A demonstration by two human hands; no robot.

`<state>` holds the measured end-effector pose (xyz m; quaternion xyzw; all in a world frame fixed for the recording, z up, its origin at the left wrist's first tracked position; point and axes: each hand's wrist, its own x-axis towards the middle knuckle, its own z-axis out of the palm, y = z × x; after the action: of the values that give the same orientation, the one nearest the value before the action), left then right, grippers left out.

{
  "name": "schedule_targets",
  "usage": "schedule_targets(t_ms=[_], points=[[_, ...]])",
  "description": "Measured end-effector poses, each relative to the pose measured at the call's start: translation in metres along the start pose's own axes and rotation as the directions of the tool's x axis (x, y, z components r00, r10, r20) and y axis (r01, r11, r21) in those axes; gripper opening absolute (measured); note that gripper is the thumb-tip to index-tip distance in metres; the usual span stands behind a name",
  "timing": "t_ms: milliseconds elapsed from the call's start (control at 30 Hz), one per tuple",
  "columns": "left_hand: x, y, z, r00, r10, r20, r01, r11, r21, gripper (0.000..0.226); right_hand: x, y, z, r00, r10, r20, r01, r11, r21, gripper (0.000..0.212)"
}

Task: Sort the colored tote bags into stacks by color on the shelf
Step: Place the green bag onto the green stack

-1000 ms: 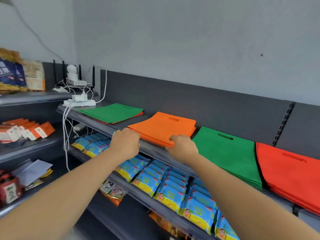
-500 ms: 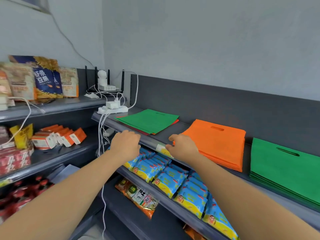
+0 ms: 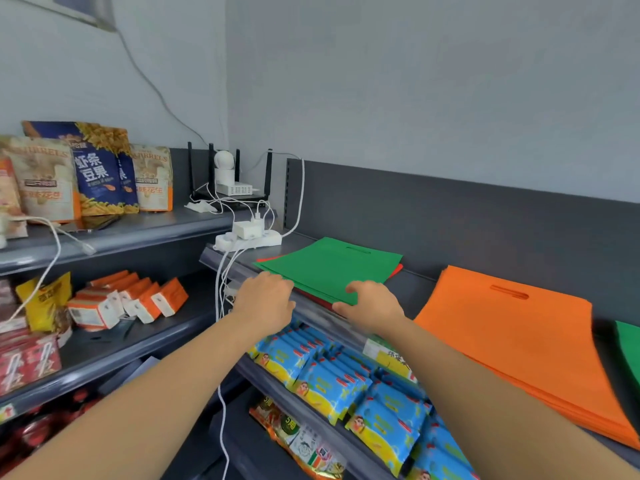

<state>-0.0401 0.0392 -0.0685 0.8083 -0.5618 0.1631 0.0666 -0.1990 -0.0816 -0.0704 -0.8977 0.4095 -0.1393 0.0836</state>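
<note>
grey shop shelving runs along a pale wall, and its top shelf (image 3: pixel 420 284) carries the tote bags. by my reading the sorting is partly done: an orange stack (image 3: pixel 512 344) lies squared up and all one colour to the right, and beyond it, cut by the frame's right edge, the corner of a green stack (image 3: pixel 628 351) shows, apart from the orange. what is left is the pile at the left end, near the power strip (image 3: pixel 247 240), where a green tote bag (image 3: pixel 332 265) lies on top of red bags (image 3: pixel 398 270) whose edges peek out at its sides and front; two colours together, so it needs splitting. both hands are at that pile's front edge. the right hand (image 3: pixel 372 306) has its thumb on top of that bag near the front corner, the fingers out of sight below the edge, so its grip looks clamped on the bag. the left hand (image 3: pixel 265 299) touches the other front corner with fingers curled away from view; i cannot tell whether its grip is closed on anything. counted: three piles in view, one mixed, one orange, one green; two colours in the mixed one; one green bag that i can make out there, the red ones too thin-edged to count, and the layers in the sorted stacks likewise
</note>
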Motion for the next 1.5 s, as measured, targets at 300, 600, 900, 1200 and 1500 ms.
schedule_targets(t_ms=[300, 600, 900, 1200, 1500], points=[[0.062, -0.029, 0.038, 0.998, 0.048, 0.047, -0.045, 0.997, -0.065, 0.042, 0.060, -0.003, 0.019, 0.992, -0.042, 0.118, 0.047, 0.998, -0.038, 0.055], [0.115, -0.053, 0.056, 0.972, 0.216, 0.091, -0.205, 0.971, -0.123, 0.050, 0.079, -0.003, 0.014, 0.976, -0.009, 0.215, 0.016, 0.999, -0.031, 0.059], [0.145, -0.061, 0.063, 0.867, 0.469, 0.166, -0.410, 0.863, -0.295, 0.047, 0.084, -0.011, 0.017, 0.984, 0.008, 0.177, 0.013, 0.993, -0.116, 0.035], [0.165, -0.063, 0.070, 0.807, 0.526, 0.268, -0.416, 0.829, -0.373, 0.089, 0.086, -0.008, 0.017, 0.983, -0.018, 0.185, 0.053, 0.981, -0.185, 0.054], [0.177, -0.059, 0.065, 0.883, 0.411, 0.226, -0.305, 0.869, -0.389, 0.062, 0.091, 0.000, 0.017, 0.988, 0.033, -0.149, -0.043, 0.997, -0.061, 0.020]])
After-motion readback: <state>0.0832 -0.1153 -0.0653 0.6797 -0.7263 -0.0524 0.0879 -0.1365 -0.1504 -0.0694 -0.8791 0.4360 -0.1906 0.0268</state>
